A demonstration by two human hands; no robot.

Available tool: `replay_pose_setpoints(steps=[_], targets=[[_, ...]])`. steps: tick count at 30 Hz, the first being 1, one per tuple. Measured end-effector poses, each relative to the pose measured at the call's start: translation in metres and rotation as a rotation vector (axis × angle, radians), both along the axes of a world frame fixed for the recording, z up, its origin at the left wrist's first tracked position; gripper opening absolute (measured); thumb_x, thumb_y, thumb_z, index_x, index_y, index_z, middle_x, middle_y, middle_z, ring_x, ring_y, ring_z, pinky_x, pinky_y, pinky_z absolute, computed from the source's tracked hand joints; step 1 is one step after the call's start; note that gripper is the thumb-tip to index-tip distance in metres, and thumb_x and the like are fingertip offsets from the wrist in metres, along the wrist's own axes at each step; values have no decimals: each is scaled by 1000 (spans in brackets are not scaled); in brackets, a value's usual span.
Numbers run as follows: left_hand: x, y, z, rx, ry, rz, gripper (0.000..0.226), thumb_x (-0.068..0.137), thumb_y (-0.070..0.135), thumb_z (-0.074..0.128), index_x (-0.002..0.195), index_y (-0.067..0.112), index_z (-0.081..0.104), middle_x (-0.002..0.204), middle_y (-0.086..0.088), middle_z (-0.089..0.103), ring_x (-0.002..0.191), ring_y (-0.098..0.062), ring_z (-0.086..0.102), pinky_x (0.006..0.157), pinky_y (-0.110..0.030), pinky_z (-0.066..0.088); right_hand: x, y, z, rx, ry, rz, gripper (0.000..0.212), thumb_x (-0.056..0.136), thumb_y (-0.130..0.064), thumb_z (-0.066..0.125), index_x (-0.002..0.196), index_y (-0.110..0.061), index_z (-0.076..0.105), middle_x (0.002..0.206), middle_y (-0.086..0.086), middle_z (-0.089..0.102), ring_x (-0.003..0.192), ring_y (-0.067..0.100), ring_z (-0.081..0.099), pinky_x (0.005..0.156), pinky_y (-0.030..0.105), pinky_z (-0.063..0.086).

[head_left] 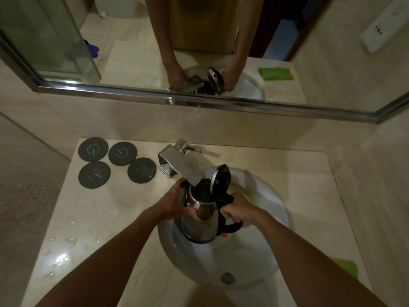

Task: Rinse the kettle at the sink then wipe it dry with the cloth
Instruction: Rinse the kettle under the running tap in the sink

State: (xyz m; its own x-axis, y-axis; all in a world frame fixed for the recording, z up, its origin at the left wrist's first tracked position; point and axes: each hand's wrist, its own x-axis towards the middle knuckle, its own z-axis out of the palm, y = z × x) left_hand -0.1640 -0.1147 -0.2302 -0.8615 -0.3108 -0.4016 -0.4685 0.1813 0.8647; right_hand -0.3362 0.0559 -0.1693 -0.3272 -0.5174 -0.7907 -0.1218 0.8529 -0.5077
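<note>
A wide mirror [132, 52] is hung on the far wall; the arms, kettle and a green cloth are seen reflected in it. A pale stone bench [265, 158] is spread below it, w/ water drops seen on its near-left part. A white round sink [272, 218] is set into the bench, centre-right, w/ a drain plug [228, 277] at its near side. The steel kettle [200, 220] is held over the sink, roughly upright, lid [221, 177] flipped open, mouth placed right under the spout of the chrome tap [182, 166]. Whether water is running can't be told. The kettle's body is clasped by the left hand [174, 204], fingers wrapped round its left side near the rim. The black handle [230, 224] is gripped by the right hand [238, 212], fist closed on it. Four dark round coasters [115, 161] are laid on the bench, far left of the tap. A green cloth [348, 268] is seen at the near-right bench edge, partly hidden by the right forearm.
</note>
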Motion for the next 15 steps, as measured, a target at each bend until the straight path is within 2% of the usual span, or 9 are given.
replay_pose_setpoints(steps=[4,10,13,15], targets=[[-3,0,0,-21,14,-11,93,63,25,87,133,31,26,116,27,40,105,11,45,76,-1,43,-1,-1,1,10,-9,-22,12,59,-3,60,56,-13,54,48,1,47,41,13,44,49,26,40],[-4,-4,-7,-22,-19,-13,97,66,29,85,140,30,23,119,20,41,105,-5,50,69,-10,46,-2,-2,2,14,-14,-37,16,62,-2,59,54,-14,52,45,-2,45,40,13,43,50,25,40],[-4,-6,-9,-17,-30,-17,97,65,33,85,139,32,22,129,10,41,114,-12,49,77,-16,48,-3,-3,2,12,-14,-31,15,61,-3,59,55,-15,53,49,1,45,42,14,43,50,26,40],[-4,-6,-9,-31,-30,-25,95,65,34,84,138,33,22,129,9,40,114,-13,49,80,-22,52,-4,-3,2,12,-16,-25,15,62,-3,59,54,-15,53,49,1,45,42,14,43,50,26,40]])
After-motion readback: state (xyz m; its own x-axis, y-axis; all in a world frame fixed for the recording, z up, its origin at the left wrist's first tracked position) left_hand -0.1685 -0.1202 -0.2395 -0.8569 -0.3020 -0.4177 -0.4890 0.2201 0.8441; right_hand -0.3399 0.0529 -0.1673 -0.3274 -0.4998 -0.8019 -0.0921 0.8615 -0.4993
